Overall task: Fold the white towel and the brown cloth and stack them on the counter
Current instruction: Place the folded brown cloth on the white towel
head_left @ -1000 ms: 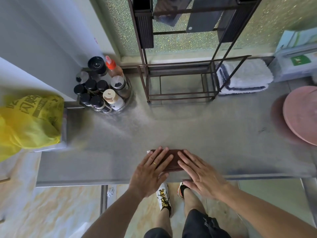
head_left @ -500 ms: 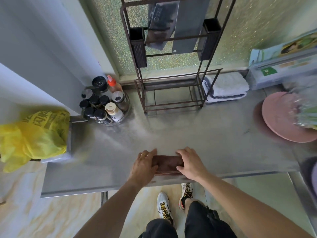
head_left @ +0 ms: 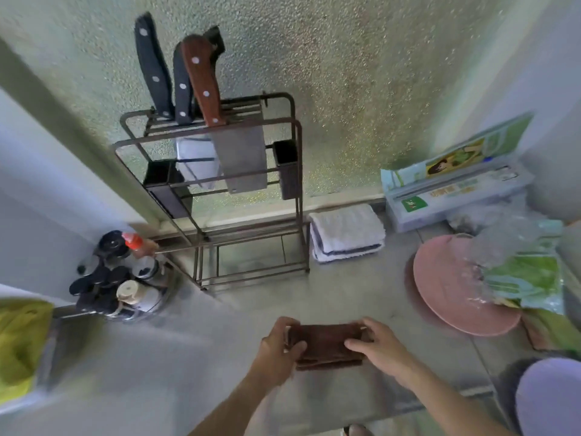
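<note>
The brown cloth (head_left: 327,341), folded into a small thick rectangle, is held between both hands just above the grey counter (head_left: 195,357) near its front edge. My left hand (head_left: 279,347) grips its left end and my right hand (head_left: 377,344) grips its right end, thumbs on top. The white towel (head_left: 345,232), folded with a dark stripe along its edge, lies at the back of the counter to the right of the metal rack, well apart from both hands.
A brown metal knife rack (head_left: 251,196) holding knives and a cleaver stands at the back. Spice bottles (head_left: 122,278) cluster at the back left, a yellow bag (head_left: 22,341) at far left. A pink plate (head_left: 449,287), plastic bags (head_left: 525,272) and a wrap box (head_left: 456,190) crowd the right.
Both hands went from pressing flat on the brown cloth to gripping its ends and lifting it forward. The view tilted up, so the knife rack and wall now fill the frame.
</note>
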A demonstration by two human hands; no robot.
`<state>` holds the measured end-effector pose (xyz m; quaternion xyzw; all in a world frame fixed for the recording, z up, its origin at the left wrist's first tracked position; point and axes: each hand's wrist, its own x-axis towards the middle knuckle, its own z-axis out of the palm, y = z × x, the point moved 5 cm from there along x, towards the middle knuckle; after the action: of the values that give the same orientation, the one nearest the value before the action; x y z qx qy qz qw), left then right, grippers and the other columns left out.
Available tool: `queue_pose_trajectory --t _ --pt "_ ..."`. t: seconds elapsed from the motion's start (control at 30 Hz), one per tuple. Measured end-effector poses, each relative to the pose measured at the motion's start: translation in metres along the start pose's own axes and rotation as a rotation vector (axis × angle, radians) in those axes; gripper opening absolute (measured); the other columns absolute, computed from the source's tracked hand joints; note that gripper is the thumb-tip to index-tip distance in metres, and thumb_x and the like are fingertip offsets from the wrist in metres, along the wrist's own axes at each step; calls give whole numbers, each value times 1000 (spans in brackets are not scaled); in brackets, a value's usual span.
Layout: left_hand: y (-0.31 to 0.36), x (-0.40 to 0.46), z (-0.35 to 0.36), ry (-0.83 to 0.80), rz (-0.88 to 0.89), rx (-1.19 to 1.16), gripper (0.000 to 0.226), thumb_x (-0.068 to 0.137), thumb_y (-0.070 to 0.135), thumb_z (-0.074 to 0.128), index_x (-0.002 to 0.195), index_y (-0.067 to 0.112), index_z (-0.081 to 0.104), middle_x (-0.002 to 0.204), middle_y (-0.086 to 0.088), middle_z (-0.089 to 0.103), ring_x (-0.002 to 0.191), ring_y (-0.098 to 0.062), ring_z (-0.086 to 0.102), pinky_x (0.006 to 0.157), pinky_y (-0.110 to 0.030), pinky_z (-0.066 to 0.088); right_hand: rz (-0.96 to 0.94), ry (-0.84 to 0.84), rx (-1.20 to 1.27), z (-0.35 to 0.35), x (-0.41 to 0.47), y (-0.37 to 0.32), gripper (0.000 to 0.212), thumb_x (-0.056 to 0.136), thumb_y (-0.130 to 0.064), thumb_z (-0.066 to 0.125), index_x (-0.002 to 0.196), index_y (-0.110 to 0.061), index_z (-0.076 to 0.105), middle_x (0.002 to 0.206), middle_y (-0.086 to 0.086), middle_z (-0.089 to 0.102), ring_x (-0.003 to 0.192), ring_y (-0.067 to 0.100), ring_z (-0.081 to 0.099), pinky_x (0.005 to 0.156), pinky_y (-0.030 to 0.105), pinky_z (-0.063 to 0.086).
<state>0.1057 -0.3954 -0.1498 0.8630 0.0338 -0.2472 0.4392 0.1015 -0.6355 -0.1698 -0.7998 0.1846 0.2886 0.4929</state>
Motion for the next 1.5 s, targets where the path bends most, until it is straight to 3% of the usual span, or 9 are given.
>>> queue_pose_trajectory --t 0.1,0.2,0.33,0.63,0.73,0.87,1.03,1.23,1.5 --pt "64 42 23 115 66 -63 34 88 26 61 113 39 43 84 -1 67 66 -12 62 71 -33 55 -19 198 161 -68 26 -18 30 82 -12 78 105 -24 62 98 9 70 88 25 68 71 30 55" --pt "126 89 27 245 146 -86 25 94 17 58 113 30 48 91 3 63 76 -6 59 70 -21 46 -85 333 216 -124 62 -56 33 84 -14 76 107 -21 54 94 4 67 83 22 68 67 37 60" --pt "182 146 8 447 111 -9 21 97 16 52 117 25 55 103 -6 61 84 -20 55 74 -29 41 -204 409 192 -161 111 -112 33 87 -17 73 109 -19 49 90 -6 61 77 6 62 59 14 48" --pt "158 206 15 499 -28 297 30 97 16 51 127 19 54 127 -15 46 113 -36 53 92 -46 52 -277 405 -213 -145 180 -123 38 83 -28 72 112 -13 53 109 8 63 100 30 63 86 43 52" --pt "156 207 23 587 88 512 35 96 12 52 130 16 54 147 -14 42 135 -35 39 107 -50 46 -470 540 -389 -139 174 -122 41 87 -21 65 123 -9 52 126 13 56 118 32 54 98 48 49" --pt "155 216 42 463 268 755 56 101 19 37 156 16 27 167 -9 16 156 -24 6 125 -46 19 -732 463 -697 -105 174 -131 47 100 -21 43 147 -12 38 159 14 31 149 32 24 119 47 27" --pt "132 216 54 383 199 831 61 102 34 23 159 21 6 169 -7 -1 155 -25 -5 126 -44 13 -723 362 -830 -97 194 -101 57 104 -41 28 156 -18 21 166 9 14 153 31 3 120 48 23" --pt "112 228 65 357 171 855 61 105 38 21 159 24 -5 168 -6 -12 154 -24 -15 125 -43 10 -690 344 -862 -88 207 -86 61 104 -44 26 157 -24 7 167 6 0 153 32 -7 120 52 23" --pt "136 212 51 299 129 763 64 101 41 18 158 26 -5 167 -3 -16 153 -21 -20 127 -44 9 -627 301 -873 -94 193 -100 61 101 -48 27 157 -26 12 167 5 8 153 34 1 116 54 30"
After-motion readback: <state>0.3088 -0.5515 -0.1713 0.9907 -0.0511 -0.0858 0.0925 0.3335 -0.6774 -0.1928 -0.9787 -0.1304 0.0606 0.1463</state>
